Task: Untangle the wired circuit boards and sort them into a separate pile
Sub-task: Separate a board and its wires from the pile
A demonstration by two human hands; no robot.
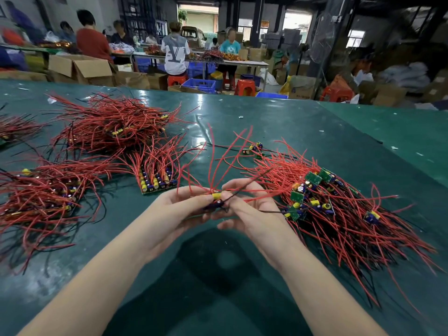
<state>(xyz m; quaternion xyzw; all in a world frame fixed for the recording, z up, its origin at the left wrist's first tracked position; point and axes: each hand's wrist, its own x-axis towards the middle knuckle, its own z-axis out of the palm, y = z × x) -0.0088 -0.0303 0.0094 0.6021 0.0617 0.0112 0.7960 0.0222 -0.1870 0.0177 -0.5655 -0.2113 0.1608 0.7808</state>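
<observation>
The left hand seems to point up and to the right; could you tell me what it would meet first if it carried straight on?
The left hand would almost at once meet the right hand, since both hold the same small wired board between them. Depth is hard to judge.

Head camera looks forward-down, close over table [315, 132].

Readable marks: one only. A large grey "V", overlapped by a second letter shape that looks like an "L", is printed on the back of a white T-shirt [175, 54] worn by a person standing at a far bench. A cardboard box [301, 90] beyond the desk's far edge carries a short dark print, too small to read. The boards and capacitors on the desk show no legible lettering.
</observation>
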